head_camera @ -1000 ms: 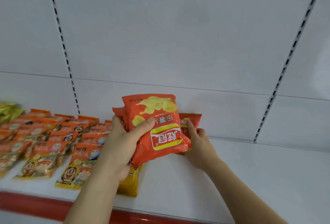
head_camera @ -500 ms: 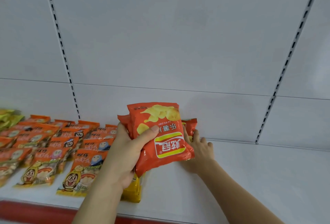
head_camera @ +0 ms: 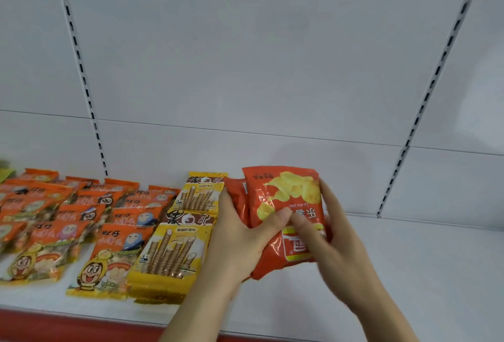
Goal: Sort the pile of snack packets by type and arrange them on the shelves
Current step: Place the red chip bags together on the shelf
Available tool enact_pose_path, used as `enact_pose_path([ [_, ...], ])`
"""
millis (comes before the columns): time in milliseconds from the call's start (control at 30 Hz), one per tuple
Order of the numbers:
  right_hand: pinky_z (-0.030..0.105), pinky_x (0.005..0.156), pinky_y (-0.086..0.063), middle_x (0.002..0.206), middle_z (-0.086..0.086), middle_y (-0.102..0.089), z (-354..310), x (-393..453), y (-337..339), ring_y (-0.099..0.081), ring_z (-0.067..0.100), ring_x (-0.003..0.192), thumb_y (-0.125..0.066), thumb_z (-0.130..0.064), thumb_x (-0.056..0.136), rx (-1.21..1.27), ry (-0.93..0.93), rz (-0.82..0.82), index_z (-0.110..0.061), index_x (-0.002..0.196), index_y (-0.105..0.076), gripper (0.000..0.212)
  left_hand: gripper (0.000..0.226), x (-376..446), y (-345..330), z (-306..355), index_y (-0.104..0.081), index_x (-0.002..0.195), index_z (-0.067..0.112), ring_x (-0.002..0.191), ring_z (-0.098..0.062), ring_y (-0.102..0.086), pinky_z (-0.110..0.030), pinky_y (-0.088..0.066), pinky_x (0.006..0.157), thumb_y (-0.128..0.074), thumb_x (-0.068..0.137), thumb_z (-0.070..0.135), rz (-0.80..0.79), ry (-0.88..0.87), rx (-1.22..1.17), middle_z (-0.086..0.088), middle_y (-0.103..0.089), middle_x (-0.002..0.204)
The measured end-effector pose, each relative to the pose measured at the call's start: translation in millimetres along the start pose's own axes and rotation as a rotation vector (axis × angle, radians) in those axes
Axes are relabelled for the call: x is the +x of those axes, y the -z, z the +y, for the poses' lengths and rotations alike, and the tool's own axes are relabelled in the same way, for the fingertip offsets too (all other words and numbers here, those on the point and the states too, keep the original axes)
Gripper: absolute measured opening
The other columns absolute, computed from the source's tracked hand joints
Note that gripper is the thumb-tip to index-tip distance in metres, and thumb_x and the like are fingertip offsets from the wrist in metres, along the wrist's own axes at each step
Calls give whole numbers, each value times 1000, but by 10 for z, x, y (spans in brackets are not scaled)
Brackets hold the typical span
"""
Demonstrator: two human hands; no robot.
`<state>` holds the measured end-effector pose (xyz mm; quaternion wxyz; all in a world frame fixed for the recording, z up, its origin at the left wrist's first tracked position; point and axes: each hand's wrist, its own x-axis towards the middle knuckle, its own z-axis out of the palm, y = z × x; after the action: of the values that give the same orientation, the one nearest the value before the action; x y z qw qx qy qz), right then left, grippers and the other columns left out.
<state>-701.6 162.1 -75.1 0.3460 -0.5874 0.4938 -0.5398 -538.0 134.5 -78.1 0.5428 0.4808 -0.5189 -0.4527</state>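
A glossy red-orange crisp packet point(head_camera: 289, 205), printed with yellow crisps and held upside down, is gripped above the white metal shelf point(head_camera: 409, 265) by both hands. The left hand point(head_camera: 240, 243) is curled round its left edge together with a second red packet point(head_camera: 236, 200) behind it, thumb across the front. The right hand point(head_camera: 338, 238) is closed on the right edge, thumb over the yellow-and-white logo. Small inverted lettering reading "Le shu pian" can be made out; the larger characters are partly covered. Just left, two yellow wafer-roll packets point(head_camera: 174, 249) lie touching, and beyond them rows of orange cartoon-face snack packets point(head_camera: 81, 221). To the right the shelf surface runs bare to the slotted upright point(head_camera: 425, 96). The front lip is edged by a red strip point(head_camera: 54, 325).
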Motion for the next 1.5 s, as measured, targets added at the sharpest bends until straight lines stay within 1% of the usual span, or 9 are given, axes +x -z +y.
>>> enact_pose_path([
  [100, 23, 71, -59, 99, -21, -74, 95, -90, 47, -74, 4, 86, -70, -45, 82, -39, 11, 66, -65, 135, -33, 68, 101, -55, -118, -96, -30, 147, 51, 110, -9, -70, -35, -63, 87, -64, 61, 91, -36, -12, 87, 20, -60, 135],
  [267, 21, 68, -50, 98, -22, -67, 297, 30, 289, -67, -2, 80, -66, -44, 91, -198, -58, 397, -59, 140, -39, 57, 70, -91, -60, -305, -34, 148, 44, 110, -6, -66, -40, -58, 96, -65, 87, 62, 20, 25, 201, 18, -64, 129],
  [433, 33, 80, -57, 113, -17, -65, 380, 131, 161, -68, 7, 95, -60, -46, 95, -229, -67, 355, -53, 133, -50, 41, 60, -195, 95, -217, -35, 144, 38, 86, 9, -59, -5, -41, 60, -61, 93, 53, 117, 21, 242, 26, -59, 112],
  [633, 24, 69, -58, 107, -15, -71, 196, 29, 234, -72, 12, 93, -60, -3, 96, 41, 12, 30, -46, 139, -44, 62, 61, -168, 163, -98, -28, 151, 38, 87, 9, -56, -12, -44, 69, -58, 99, 46, 104, 6, 231, 25, -56, 114],
  [767, 34, 75, -61, 109, -2, -75, -9, 86, 478, -74, 22, 96, -73, -6, 87, -60, -68, -249, -30, 135, -46, 60, 45, -165, 169, 0, -38, 139, 50, 109, -14, -67, -50, -55, 100, -53, 97, 58, 129, 90, 39, 20, -64, 121],
  [933, 35, 85, -60, 110, -6, -75, -238, 180, 640, -73, 18, 100, -76, -11, 86, -347, -112, -495, -35, 126, -66, 47, 63, -140, 168, 101, -48, 128, 47, 93, -16, -78, -47, -64, 83, -67, 73, 71, -87, 191, -102, 12, -76, 108],
  [1200, 29, 60, -60, 113, -9, -68, 1, -17, 389, -73, 11, 85, -81, -43, 75, -22, -151, 339, -36, 140, -44, 76, 69, -304, -118, -209, -48, 134, 40, 99, -6, -73, -41, -60, 90, -86, 76, 40, 95, 101, -55, 19, -73, 110],
  [1333, 46, 82, -61, 111, 1, -71, 226, -342, 112, -76, 19, 88, -75, -55, 66, 202, -272, 397, -47, 145, -32, 91, 71, -377, -295, -306, -41, 136, 34, 102, 0, -65, -20, -51, 74, -84, 80, 36, 243, 25, -42, 16, -66, 117],
  [1500, 36, 91, -55, 115, -13, -71, 261, -262, -6, -70, 3, 100, -73, -33, 88, 179, -145, 508, -51, 143, -38, 68, 69, -435, -373, -371, -39, 132, 41, 94, 13, -66, -13, -53, 70, -85, 81, 31, 158, 68, -34, 23, -66, 112],
])
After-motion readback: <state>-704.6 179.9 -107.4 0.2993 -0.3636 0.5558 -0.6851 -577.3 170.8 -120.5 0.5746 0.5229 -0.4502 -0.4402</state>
